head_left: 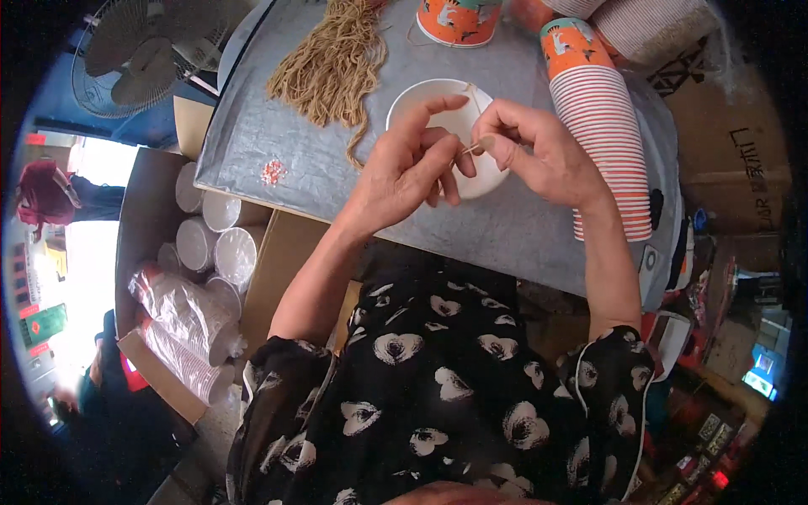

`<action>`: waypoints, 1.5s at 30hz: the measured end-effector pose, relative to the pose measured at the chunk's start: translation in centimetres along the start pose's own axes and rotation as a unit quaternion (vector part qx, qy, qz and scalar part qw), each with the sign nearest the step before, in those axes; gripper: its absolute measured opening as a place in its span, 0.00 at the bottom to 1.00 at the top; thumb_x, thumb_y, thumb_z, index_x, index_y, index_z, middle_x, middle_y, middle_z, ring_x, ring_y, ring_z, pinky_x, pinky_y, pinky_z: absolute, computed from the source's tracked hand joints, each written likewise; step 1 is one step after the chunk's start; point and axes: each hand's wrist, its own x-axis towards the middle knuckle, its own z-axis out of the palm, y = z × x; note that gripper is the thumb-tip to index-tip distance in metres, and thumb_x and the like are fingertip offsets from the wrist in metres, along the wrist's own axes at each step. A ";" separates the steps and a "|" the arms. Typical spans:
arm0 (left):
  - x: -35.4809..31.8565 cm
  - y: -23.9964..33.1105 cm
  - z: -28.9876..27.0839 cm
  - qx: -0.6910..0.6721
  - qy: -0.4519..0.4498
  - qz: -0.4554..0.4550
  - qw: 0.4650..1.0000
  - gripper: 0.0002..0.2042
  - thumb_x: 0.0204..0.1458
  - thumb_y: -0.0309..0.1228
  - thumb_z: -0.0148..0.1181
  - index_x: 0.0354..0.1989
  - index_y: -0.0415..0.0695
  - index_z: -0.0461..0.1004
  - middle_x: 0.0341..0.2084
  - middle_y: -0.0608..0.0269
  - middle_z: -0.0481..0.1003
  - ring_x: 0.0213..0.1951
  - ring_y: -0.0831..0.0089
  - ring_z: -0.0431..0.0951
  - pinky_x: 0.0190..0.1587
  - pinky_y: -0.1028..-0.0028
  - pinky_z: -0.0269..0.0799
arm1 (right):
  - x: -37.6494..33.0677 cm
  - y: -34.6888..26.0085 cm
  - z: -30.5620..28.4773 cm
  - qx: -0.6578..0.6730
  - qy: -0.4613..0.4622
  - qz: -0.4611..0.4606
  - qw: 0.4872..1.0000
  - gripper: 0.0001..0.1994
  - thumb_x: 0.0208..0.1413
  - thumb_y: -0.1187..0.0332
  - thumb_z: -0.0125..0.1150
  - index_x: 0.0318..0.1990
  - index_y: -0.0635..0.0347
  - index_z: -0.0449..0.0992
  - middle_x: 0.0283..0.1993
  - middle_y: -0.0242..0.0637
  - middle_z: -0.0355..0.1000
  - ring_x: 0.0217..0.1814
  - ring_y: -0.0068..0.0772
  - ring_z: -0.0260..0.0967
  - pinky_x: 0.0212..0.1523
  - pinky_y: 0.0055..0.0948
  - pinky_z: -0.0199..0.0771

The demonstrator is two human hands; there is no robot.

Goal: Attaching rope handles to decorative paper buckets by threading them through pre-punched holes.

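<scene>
A white paper tub (480, 182) stands on the grey table under my hands, its inside facing up. From its far rim a thin tan cord (476, 99) runs up to my fingers. My left hand (406, 168) pinches a bit of this cord between thumb and fingertips, with the index finger raised. Close beside it, my right hand (543, 151) grips the cord between thumb and forefinger. The fingertips nearly meet above the tub, and whether the cord is knotted there is too small to tell.
A bundle of tan cords (332, 63) lies at the far left of the table (261, 109), near small red-and-white bits (273, 172). An orange patterned tub (459, 21) stands at the back. Nested tubs (602, 139) lie at right; a carton (273, 252) of wrapped tubs sits at left.
</scene>
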 end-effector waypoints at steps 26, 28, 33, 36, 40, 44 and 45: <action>2.7 -2.7 -1.0 0.003 -0.048 -0.077 0.996 0.13 0.64 0.38 0.57 0.41 0.40 0.78 0.27 0.69 0.78 0.26 0.83 0.76 0.28 0.83 0.69 | -0.3 3.0 -0.2 0.145 0.112 0.017 0.983 0.05 0.66 0.69 0.56 0.39 0.62 0.73 0.32 0.29 0.74 0.23 0.10 0.63 0.25 0.14 0.65; 2.8 -2.3 -0.4 0.011 -0.042 -0.073 0.996 0.11 0.64 0.37 0.58 0.42 0.40 0.78 0.27 0.69 0.78 0.26 0.83 0.76 0.28 0.83 0.68 | -0.4 3.0 -0.2 0.130 0.123 0.016 0.984 0.06 0.65 0.69 0.56 0.39 0.61 0.74 0.31 0.29 0.74 0.23 0.10 0.63 0.24 0.14 0.65; 2.8 -2.3 0.3 -0.010 -0.026 -0.034 0.999 0.10 0.63 0.35 0.59 0.42 0.40 0.77 0.28 0.69 0.78 0.27 0.83 0.76 0.29 0.82 0.69 | -0.7 2.9 -0.7 0.141 0.132 0.019 0.981 0.07 0.65 0.68 0.58 0.38 0.63 0.76 0.30 0.28 0.75 0.23 0.12 0.64 0.23 0.16 0.67; 3.0 -2.1 0.1 0.022 -0.011 -0.055 0.998 0.12 0.63 0.38 0.60 0.39 0.39 0.78 0.27 0.69 0.77 0.27 0.84 0.75 0.30 0.82 0.70 | -1.0 3.1 -1.4 0.174 0.097 0.055 0.978 0.07 0.65 0.69 0.58 0.37 0.64 0.76 0.30 0.29 0.76 0.23 0.13 0.65 0.24 0.17 0.68; 2.5 -2.0 -0.4 0.030 -0.004 -0.067 0.997 0.11 0.61 0.36 0.61 0.37 0.39 0.78 0.25 0.71 0.76 0.24 0.86 0.71 0.28 0.82 0.68 | -0.8 2.9 -1.2 0.174 0.054 0.061 0.981 0.07 0.65 0.70 0.57 0.37 0.64 0.75 0.31 0.31 0.76 0.22 0.14 0.66 0.24 0.18 0.68; 2.6 -2.2 -0.2 0.004 -0.009 -0.069 0.998 0.10 0.60 0.35 0.62 0.37 0.40 0.78 0.24 0.74 0.75 0.24 0.87 0.69 0.28 0.82 0.66 | -1.2 3.2 -1.4 0.211 0.048 0.043 0.975 0.06 0.65 0.70 0.56 0.38 0.63 0.74 0.31 0.31 0.76 0.23 0.14 0.66 0.25 0.17 0.68; 2.6 -2.2 -0.1 0.004 -0.009 -0.069 0.998 0.10 0.60 0.35 0.62 0.37 0.40 0.78 0.24 0.74 0.75 0.24 0.87 0.69 0.28 0.82 0.66 | -1.2 3.2 -1.4 0.223 0.045 0.039 0.973 0.05 0.64 0.71 0.56 0.38 0.63 0.74 0.30 0.30 0.76 0.23 0.13 0.65 0.24 0.17 0.67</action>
